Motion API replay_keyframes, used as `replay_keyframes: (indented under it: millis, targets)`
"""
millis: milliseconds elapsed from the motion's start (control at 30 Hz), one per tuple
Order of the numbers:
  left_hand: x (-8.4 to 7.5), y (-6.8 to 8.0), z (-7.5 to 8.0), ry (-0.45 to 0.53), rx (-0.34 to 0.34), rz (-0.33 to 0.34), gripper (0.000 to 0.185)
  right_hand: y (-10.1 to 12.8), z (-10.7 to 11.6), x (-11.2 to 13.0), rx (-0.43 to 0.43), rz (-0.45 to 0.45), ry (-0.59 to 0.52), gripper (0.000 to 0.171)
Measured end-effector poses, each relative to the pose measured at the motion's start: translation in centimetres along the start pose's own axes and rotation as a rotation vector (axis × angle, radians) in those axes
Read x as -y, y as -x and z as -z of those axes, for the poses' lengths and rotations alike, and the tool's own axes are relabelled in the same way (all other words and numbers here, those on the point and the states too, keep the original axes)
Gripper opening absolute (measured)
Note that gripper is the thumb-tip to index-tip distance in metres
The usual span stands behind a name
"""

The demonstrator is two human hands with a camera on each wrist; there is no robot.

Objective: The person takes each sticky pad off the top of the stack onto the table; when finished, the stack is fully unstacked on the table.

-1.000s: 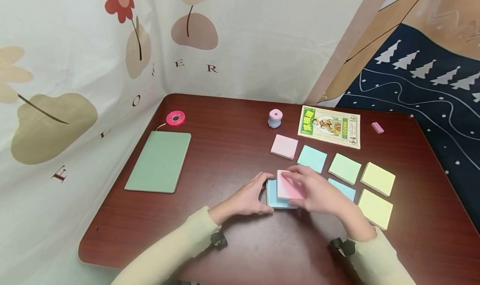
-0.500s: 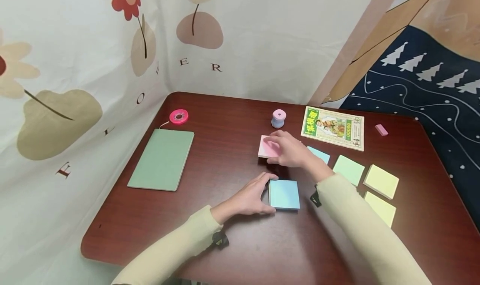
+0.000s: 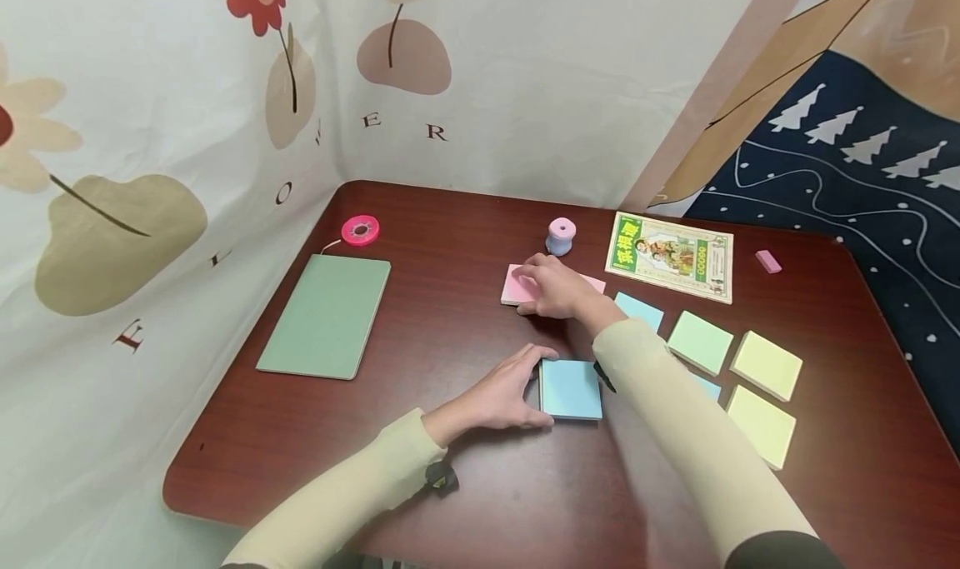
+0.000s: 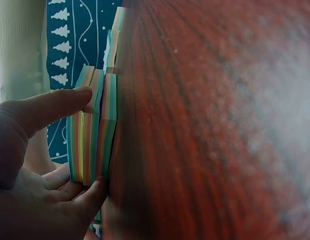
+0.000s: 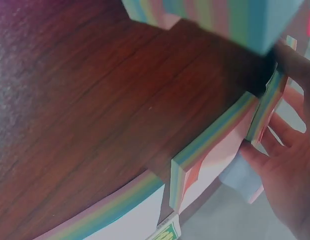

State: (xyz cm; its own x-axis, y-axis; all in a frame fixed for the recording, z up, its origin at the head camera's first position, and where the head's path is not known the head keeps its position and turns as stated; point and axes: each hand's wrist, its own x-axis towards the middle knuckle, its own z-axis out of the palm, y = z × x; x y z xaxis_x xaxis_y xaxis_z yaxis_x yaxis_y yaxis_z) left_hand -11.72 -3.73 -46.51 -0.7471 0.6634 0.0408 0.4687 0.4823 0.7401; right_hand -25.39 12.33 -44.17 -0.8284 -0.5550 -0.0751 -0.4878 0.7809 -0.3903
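Note:
My left hand (image 3: 502, 394) holds a stack of sticky note pads (image 3: 572, 390) by its left side, thumb and fingers at opposite edges. The top pad is blue; in the left wrist view, the pads (image 4: 90, 145) show striped, multicoloured edges and sit slightly offset. Further back, my right hand (image 3: 558, 290) grips a pink sticky note pad (image 3: 513, 291) low at the table. Just to its right lies another pink pad (image 3: 595, 284), partly covered by the hand. The right wrist view has the gripped pad (image 5: 267, 110) close against its neighbour (image 5: 214, 155).
To the right lie a green pad (image 3: 701, 341), two yellow pads (image 3: 767, 365) and blue pads (image 3: 639, 311), partly behind the right arm. Behind stand a spool (image 3: 561, 237), a booklet (image 3: 670, 257) and a pink eraser-like block (image 3: 768, 261). A green notebook (image 3: 326, 315) and pink round tape measure (image 3: 360, 230) lie left.
My right hand has lifted the pink pad off the blue-topped stack and carried it back and left, down beside the other pink pad. My left hand has stayed at the stack.

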Motion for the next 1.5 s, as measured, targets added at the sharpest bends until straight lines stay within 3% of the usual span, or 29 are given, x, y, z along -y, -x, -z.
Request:
replay_keyframes:
  millis: [267, 433, 867, 1033, 1200, 1367, 1500]
  targets:
    - [0.0, -0.1, 0.0, 0.0, 0.0, -0.007, 0.084, -0.1, 0.1, 0.1, 0.044, -0.024, 0.035, 0.069]
    - [0.0, 0.0, 0.1, 0.006, 0.006, 0.001, 0.084, 1.0, 1.0, 0.4, 0.004, 0.011, 0.013, 0.069]
    - [0.2, -0.1, 0.1, -0.02, 0.027, 0.029, 0.087, 8.3, 3.5, 3.0, 0.024, 0.213, -0.067, 0.045]
    - [0.1, -0.1, 0.1, -0.046, 0.05, 0.032, 0.088, 12.5, 2.8, 3.0, 0.017, 0.231, -0.139, 0.045]
    - [0.0, -0.1, 0.0, -0.033, 0.046, 0.022, 0.087, 16.0, 1.1, 2.9, 0.023, 0.151, -0.148, 0.059]
    - [0.0, 0.0, 0.0, -0.033, 0.044, 0.028, 0.087, 17.4, -0.8, 3.2, -0.01, 0.118, -0.103, 0.075]
    - [0.0, -0.1, 0.0, -0.051, 0.048, 0.027, 0.088, 17.3, -1.8, 3.3, -0.065, 0.138, -0.054, 0.075]
